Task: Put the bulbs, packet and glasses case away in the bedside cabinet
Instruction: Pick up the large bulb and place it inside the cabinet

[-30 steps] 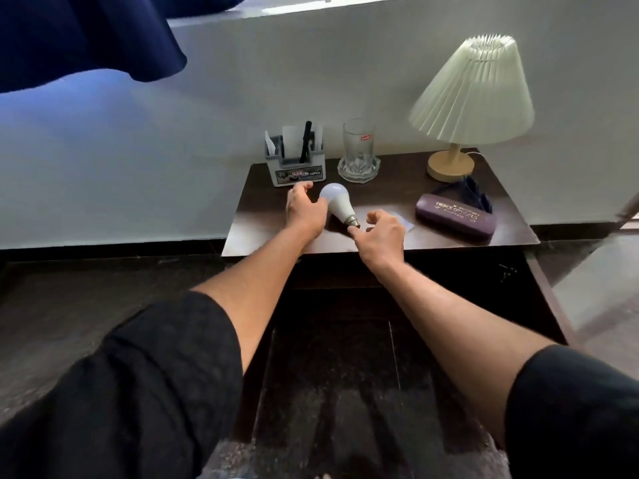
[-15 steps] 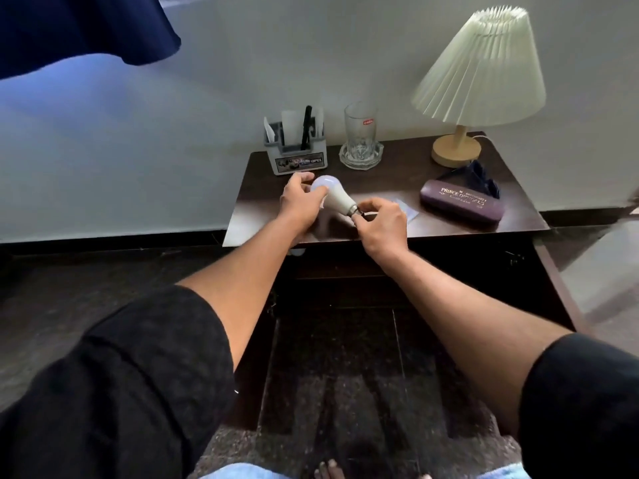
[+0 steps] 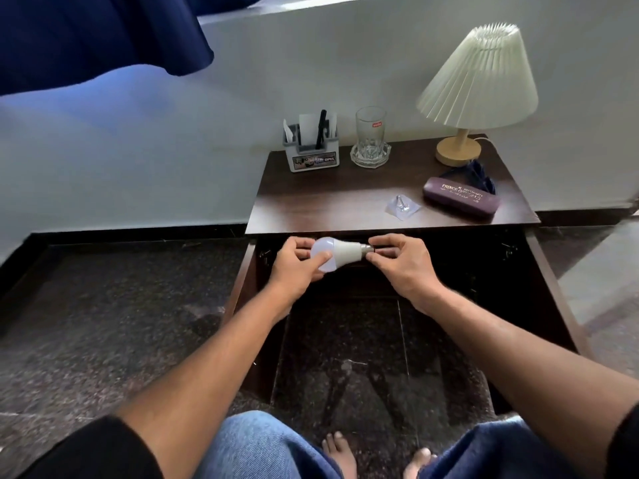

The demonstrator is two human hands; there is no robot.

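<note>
While the left hand (image 3: 297, 262) cups the white pear-shaped plastic bulb (image 3: 333, 257) and the right hand (image 3: 401, 262) pinches its metal cap at 3 o'clock, lower it level into the dark wooden bedside cabinet (image 3: 380, 198) at 6 o'clock.

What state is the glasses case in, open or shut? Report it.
Shut. The purple glasses case lies flat on the cabinet top, lid closed with its gold lettering facing up, and no gap shows.

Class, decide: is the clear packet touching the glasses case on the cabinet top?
Apart. The head view shows bare dark wood between the packet and the glasses case.
</note>
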